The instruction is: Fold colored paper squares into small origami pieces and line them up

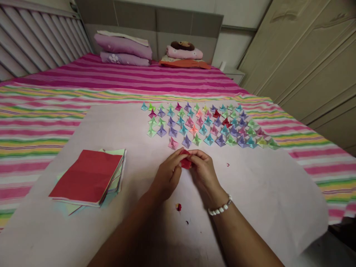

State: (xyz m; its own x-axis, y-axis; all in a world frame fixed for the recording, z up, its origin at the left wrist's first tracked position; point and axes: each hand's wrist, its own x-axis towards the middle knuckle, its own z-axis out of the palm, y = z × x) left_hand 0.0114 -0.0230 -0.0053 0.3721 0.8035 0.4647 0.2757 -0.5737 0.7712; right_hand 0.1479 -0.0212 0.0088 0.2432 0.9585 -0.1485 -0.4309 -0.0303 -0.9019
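While the white sheet (pixel 264 200) offers open room rightward, its edge well apart, the left hand (pixel 167 174) and right hand (pixel 205 168) pinch a small red paper (pixel 185 162) between nearly closed fingers. Its visible part runs away from the person, ends partly hidden. Folded paper pieces (pixel 209 139) crowd just beyond; a paper stack (pixel 87 178) lies left.

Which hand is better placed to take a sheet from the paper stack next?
Left, probably: the left hand is nearer the paper stack, with the right hand farther across. Both are on the small red paper, though.
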